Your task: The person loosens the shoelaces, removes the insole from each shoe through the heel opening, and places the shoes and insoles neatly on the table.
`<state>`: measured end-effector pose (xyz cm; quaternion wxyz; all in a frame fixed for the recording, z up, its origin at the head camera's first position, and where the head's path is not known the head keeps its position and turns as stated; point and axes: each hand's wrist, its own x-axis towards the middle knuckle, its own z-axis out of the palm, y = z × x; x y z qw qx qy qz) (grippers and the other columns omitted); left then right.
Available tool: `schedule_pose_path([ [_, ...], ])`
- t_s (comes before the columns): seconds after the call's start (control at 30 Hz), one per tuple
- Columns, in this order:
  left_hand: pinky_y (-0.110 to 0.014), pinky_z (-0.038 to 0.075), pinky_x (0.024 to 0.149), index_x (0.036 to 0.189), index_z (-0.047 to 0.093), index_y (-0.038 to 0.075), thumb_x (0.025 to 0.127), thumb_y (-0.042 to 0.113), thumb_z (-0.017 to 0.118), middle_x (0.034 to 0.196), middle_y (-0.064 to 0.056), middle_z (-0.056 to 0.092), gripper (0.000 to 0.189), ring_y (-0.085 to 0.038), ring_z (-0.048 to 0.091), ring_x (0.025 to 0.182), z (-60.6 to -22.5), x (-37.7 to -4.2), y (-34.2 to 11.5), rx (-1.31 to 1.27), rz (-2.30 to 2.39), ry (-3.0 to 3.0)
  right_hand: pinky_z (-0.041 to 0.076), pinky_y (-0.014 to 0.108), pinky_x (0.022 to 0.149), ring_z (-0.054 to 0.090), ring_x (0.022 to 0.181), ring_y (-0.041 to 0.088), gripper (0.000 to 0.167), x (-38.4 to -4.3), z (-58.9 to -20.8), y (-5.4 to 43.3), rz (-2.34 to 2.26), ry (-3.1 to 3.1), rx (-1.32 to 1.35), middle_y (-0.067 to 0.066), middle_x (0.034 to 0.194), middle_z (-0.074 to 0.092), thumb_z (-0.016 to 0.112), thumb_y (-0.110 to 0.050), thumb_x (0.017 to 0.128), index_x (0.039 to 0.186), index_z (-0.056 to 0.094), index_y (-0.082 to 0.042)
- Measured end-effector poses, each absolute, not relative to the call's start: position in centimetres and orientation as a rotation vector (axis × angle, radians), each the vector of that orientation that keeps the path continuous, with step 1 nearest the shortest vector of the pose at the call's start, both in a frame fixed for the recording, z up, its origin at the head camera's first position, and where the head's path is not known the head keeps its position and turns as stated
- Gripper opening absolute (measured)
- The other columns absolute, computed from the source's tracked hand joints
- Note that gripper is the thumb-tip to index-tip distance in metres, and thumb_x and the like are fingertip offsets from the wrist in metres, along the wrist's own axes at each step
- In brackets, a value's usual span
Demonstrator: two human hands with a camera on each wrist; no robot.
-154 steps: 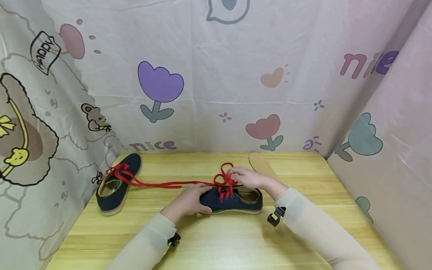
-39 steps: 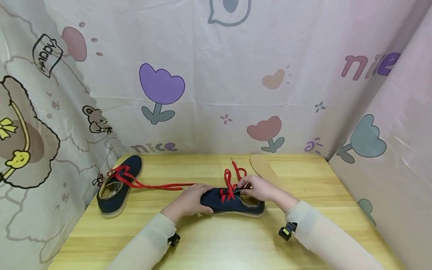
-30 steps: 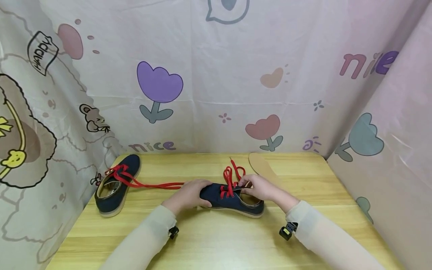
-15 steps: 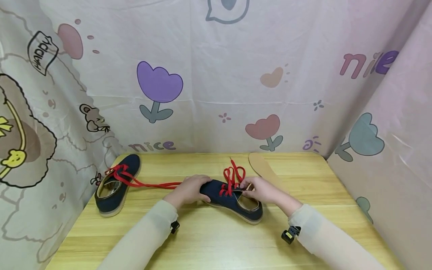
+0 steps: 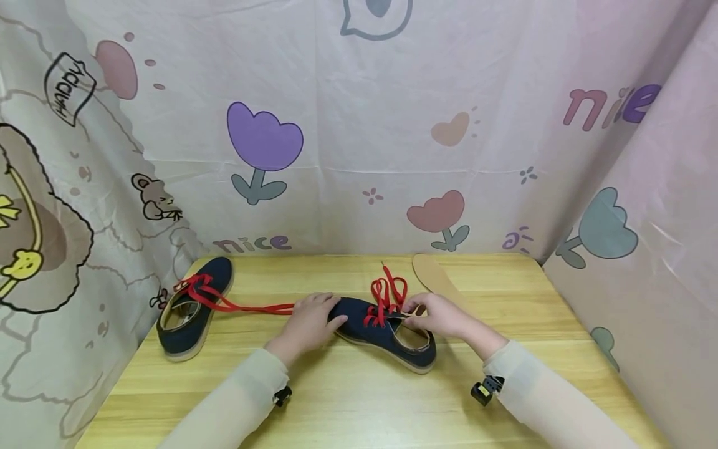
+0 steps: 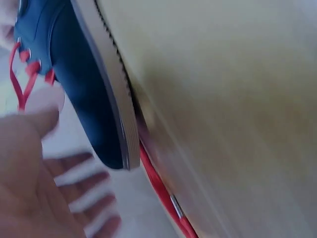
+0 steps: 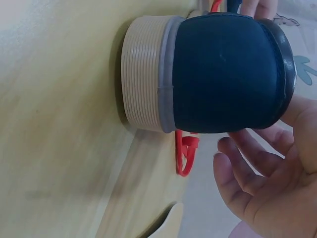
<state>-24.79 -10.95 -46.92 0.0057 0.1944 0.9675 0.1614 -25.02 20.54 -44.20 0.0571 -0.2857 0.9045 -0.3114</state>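
A navy canvas shoe (image 5: 364, 325) with red laces (image 5: 381, 293) sits on the table, toe to the left and heel angled toward the near side. My right hand (image 5: 445, 318) pinches the shoe's tongue at the front of the opening. Beside the toe is my left hand (image 5: 308, 323). In the left wrist view the fingers of that left hand (image 6: 34, 173) are spread, a little apart from the toe. The right wrist view looks at the back of the heel (image 7: 223, 74), which partly hides the fingertips of my right hand (image 7: 277, 188).
A second navy shoe (image 5: 185, 333) stands at the left edge, its long red laces (image 5: 252, 308) trailing toward my left hand. A tan insole (image 5: 434, 277) lies at the back, behind my right hand. Printed curtains (image 5: 348, 125) enclose the wooden table (image 5: 359, 405).
Seconds ago my right hand held the red laces; it has moved to the tongue. The shoe has turned, heel toward the near side. My left hand has let go of the toe.
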Motion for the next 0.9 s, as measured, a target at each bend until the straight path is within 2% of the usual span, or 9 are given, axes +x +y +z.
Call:
schedule_pose_path([
  [0.13, -0.059, 0.033, 0.107, 0.145, 0.054, 0.009, 0.102, 0.052, 0.05, 0.146, -0.013, 0.053, 0.061, -0.039, 0.041, 0.137, -47.2, -24.5, -10.3, 0.451, 0.392, 3.108, 0.054, 0.046, 0.085, 0.065, 0.095, 0.021, 0.017, -25.2, -44.3, 20.5, -0.872, 2.783, -0.866, 0.002, 0.102, 0.07, 0.074, -0.019, 0.091, 0.103, 0.074, -0.007],
  [0.3, -0.059, 0.031, 0.109, 0.145, 0.053, 0.008, 0.101, 0.053, 0.051, 0.142, -0.013, 0.056, 0.063, -0.039, 0.041, 0.137, -47.7, -24.6, -9.7, 0.397, 0.345, 3.118, 0.053, 0.046, 0.088, 0.065, 0.099, 0.027, 0.016, -25.1, -44.5, 20.3, -0.829, 2.821, -0.853, 0.004, 0.103, 0.07, 0.074, -0.02, 0.091, 0.102, 0.076, -0.008],
  [0.6, -0.06, 0.029, 0.111, 0.149, 0.048, 0.009, 0.103, 0.05, 0.049, 0.148, -0.011, 0.051, 0.062, -0.039, 0.036, 0.141, -48.1, -25.7, -9.4, 0.451, 0.42, 3.098, 0.053, 0.044, 0.088, 0.066, 0.1, 0.026, 0.014, -24.3, -44.6, 20.0, -0.773, 2.902, -0.861, 0.003, 0.102, 0.07, 0.075, -0.018, 0.091, 0.102, 0.078, -0.01],
  [0.9, -0.06, 0.028, 0.111, 0.152, 0.045, 0.012, 0.103, 0.049, 0.05, 0.151, -0.009, 0.048, 0.062, -0.038, 0.033, 0.143, -47.9, -28.2, -9.3, 0.527, 0.511, 3.023, 0.052, 0.045, 0.09, 0.066, 0.1, 0.026, 0.016, -23.3, -45.0, 19.5, -0.73, 3.025, -0.803, 0.004, 0.103, 0.071, 0.074, -0.021, 0.091, 0.101, 0.077, -0.009],
])
